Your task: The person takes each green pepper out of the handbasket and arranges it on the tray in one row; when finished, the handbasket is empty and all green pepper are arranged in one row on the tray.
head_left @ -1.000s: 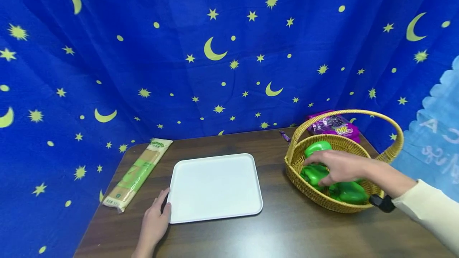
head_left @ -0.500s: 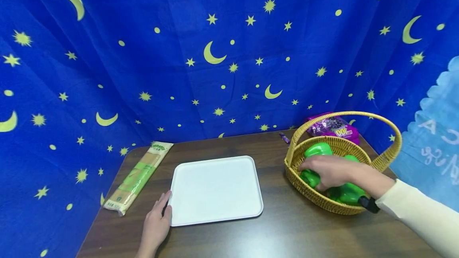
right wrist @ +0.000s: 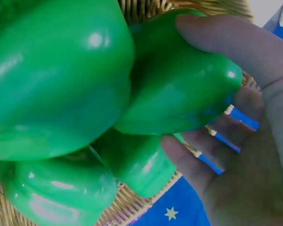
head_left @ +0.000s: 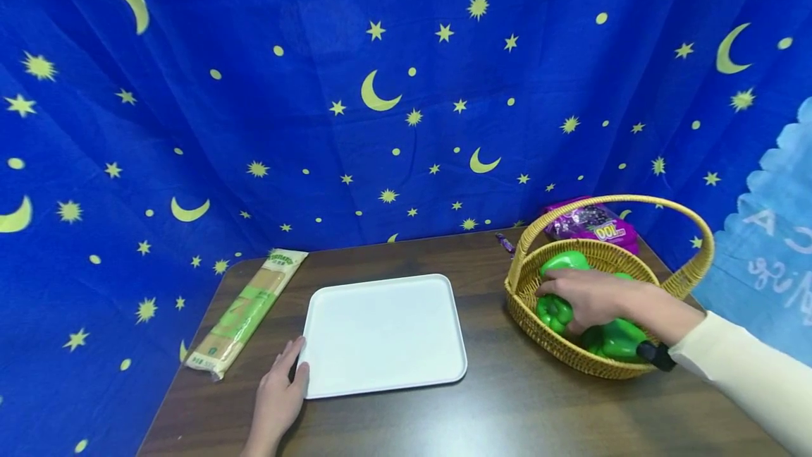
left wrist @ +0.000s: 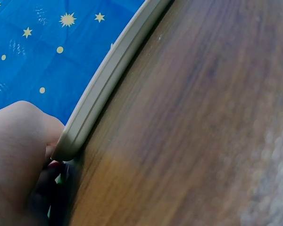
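Note:
My right hand (head_left: 593, 296) reaches down into a wicker basket (head_left: 539, 340) and grips a green bell pepper (head_left: 554, 312). In the right wrist view the thumb lies over this bell pepper (right wrist: 179, 89), with fingers at its underside. Other green peppers crowd around it, among them a dark-stemmed one (head_left: 614, 341) near the front rim and another (head_left: 564, 260) behind the hand. At the left edge of a white rectangular tray (head_left: 383, 337), my left hand (head_left: 278, 390) rests with fingers extended and touching the rim. The left wrist view shows the tray's side wall (left wrist: 101, 87) beside that hand.
A long green-labelled packet (head_left: 247, 312), seemingly dry noodles, lies left of the tray. Behind the basket is a purple bag (head_left: 593, 224), with a small purple wrapped piece (head_left: 505, 242) beside it. The basket's tall handle (head_left: 618, 199) arches over the opening. A blue starry curtain (head_left: 380, 161) borders the brown table (head_left: 482, 407).
My right hand has lowered deeper among the peppers and closed around one, whose end has turned toward the camera. The left hand and tray hold their place; the head view shifts slightly.

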Available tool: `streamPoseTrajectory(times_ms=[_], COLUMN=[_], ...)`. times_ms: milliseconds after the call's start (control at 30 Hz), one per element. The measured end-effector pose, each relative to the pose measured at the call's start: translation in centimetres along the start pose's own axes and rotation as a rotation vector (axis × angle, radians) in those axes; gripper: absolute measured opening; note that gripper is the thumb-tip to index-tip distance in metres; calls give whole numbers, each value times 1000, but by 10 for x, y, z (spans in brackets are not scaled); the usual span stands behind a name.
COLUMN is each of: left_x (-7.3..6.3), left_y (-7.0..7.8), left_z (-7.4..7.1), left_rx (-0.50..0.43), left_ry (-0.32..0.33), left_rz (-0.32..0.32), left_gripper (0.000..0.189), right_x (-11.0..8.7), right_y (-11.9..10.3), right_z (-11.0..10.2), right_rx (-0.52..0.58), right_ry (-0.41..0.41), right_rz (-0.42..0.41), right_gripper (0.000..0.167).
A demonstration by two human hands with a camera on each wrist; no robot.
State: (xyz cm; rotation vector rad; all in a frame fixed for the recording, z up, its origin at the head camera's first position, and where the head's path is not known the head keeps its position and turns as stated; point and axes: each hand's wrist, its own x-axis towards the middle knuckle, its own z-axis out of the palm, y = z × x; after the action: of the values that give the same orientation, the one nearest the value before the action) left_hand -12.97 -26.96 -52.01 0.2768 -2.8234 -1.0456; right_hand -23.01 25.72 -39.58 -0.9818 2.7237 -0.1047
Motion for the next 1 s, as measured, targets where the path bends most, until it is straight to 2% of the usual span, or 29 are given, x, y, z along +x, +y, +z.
streamPoseTrajectory(times_ms=[233,367,567,700,833,1000], left_x=[0,0,1,1,2,0], left_y=[-1,-1,-2,-1,0,-2], left_z=[0,0,2,2,1,0], left_rx=[-9,-11,38,57,32,5], left_ry=[13,26,25,21,24,2], left_rz=[15,21,32,34,23,11], left_gripper=[50,50,49,49,47,45], right_x=[-6,-10,-17,-23,-28,-33], right_y=[5,8,11,14,14,12], right_z=[-7,-8,-9,-8,-8,-9], right_rx=[84,135,195,195,200,217], right_ry=[50,116,226,317,390,435], right_rz=[50,67,65,50,43,40], right_gripper=[75,74,71,71,72,73])
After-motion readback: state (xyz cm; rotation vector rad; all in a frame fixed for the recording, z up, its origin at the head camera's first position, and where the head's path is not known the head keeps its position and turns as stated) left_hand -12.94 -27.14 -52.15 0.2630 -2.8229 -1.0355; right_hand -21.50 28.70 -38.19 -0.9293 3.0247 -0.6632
